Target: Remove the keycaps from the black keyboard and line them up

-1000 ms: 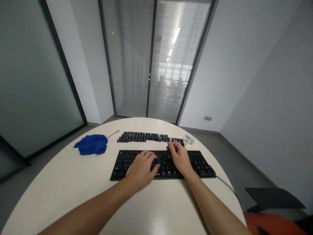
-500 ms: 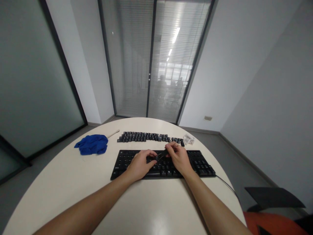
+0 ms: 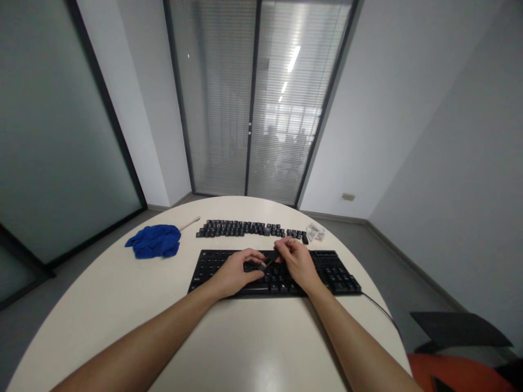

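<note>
A black keyboard [image 3: 281,287] lies across the table in front of me, with bare spots on its left part where keycaps are off. My right hand [image 3: 300,264] pinches the black handle of a keycap puller [image 3: 268,262], whose thin wires point down to the left. At the wire ends, the thumb and fingers of my left hand [image 3: 237,272] close around a small black keycap [image 3: 262,267], partly hidden by the fingers. Both hands are just over the middle of the keyboard.
Behind the keyboard stand rows of loose black keycaps [image 3: 231,228]. A crumpled blue cloth [image 3: 155,241] and a thin brush-like stick [image 3: 190,222] lie at the left. Clear-white plastic pieces [image 3: 315,232] sit at the right. The keyboard's cable [image 3: 382,310] runs off the right edge.
My right hand and the puller have shifted slightly left. My left fingers have come nearer the wire ends, and the keyboard's left end has moved slightly.
</note>
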The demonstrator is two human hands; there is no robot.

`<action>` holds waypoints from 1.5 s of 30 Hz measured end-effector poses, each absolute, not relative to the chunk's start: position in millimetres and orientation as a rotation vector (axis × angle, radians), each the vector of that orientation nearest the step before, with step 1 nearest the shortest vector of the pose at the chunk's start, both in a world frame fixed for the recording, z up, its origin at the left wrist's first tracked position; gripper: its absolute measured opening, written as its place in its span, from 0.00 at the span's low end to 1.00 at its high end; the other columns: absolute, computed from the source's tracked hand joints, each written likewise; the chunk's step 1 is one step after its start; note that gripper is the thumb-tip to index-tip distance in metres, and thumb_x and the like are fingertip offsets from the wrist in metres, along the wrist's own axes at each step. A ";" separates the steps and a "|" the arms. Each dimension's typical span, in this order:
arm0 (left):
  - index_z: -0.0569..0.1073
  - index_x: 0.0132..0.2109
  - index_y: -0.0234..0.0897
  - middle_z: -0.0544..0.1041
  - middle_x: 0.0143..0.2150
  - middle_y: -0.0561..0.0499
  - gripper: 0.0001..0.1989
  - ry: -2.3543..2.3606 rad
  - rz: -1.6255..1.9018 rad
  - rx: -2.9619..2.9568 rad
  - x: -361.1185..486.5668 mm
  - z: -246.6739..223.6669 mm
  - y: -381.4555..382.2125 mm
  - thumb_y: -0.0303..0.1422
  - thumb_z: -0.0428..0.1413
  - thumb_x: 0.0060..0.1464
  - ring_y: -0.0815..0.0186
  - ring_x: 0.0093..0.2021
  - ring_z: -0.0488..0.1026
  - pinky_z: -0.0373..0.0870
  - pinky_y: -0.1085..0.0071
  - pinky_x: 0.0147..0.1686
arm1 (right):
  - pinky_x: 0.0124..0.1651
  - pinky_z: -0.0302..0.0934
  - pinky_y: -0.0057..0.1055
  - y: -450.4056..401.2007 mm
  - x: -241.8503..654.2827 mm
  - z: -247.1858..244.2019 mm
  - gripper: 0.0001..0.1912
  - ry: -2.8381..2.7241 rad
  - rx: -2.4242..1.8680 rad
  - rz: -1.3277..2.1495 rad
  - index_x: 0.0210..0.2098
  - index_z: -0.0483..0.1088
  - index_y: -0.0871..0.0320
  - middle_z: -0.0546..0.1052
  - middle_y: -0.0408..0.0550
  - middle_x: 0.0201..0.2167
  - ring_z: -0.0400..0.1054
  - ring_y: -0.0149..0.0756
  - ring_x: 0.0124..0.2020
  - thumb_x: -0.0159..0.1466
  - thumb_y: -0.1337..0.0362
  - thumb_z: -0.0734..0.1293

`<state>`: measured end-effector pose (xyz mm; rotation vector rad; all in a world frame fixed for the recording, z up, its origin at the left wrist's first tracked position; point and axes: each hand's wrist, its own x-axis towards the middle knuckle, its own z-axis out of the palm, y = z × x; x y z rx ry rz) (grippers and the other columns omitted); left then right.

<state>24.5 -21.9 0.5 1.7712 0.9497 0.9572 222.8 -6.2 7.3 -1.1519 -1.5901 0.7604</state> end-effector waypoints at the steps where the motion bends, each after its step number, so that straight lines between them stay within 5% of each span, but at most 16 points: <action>1: 0.72 0.45 0.35 0.81 0.41 0.47 0.16 0.961 0.957 1.774 24.8 -1.2 -21.6 0.22 0.62 0.47 0.63 0.46 0.77 0.68 0.62 0.53 | 0.29 0.61 0.29 -6.3 222.4 6.9 0.19 -1.594 -1.147 0.762 0.29 0.68 0.57 0.72 0.42 0.22 0.70 0.35 0.22 0.63 0.48 0.64; 13: 0.76 0.48 0.45 0.80 0.45 0.51 0.11 1.234 0.892 2.293 26.6 -6.7 -34.5 0.30 0.57 0.58 0.60 0.47 0.75 0.68 0.62 0.52 | 0.30 0.58 0.28 -1.9 225.0 6.2 0.22 -1.618 -1.311 0.682 0.27 0.69 0.57 0.74 0.43 0.17 0.70 0.36 0.21 0.65 0.45 0.61; 27: 0.76 0.47 0.45 0.77 0.54 0.54 0.09 1.152 0.886 2.530 26.2 -6.9 -38.9 0.31 0.54 0.62 0.63 0.52 0.72 0.68 0.63 0.54 | 0.31 0.59 0.29 -2.2 225.6 6.8 0.25 -1.641 -1.320 0.682 0.26 0.68 0.57 0.73 0.44 0.16 0.69 0.36 0.21 0.65 0.43 0.60; 45: 0.75 0.45 0.42 0.75 0.45 0.52 0.06 1.196 0.900 2.488 29.2 -1.1 -43.0 0.31 0.53 0.62 0.64 0.46 0.73 0.70 0.66 0.48 | 0.31 0.57 0.29 0.8 227.3 2.5 0.24 -1.644 -1.390 0.649 0.26 0.69 0.58 0.73 0.43 0.16 0.68 0.36 0.21 0.66 0.45 0.60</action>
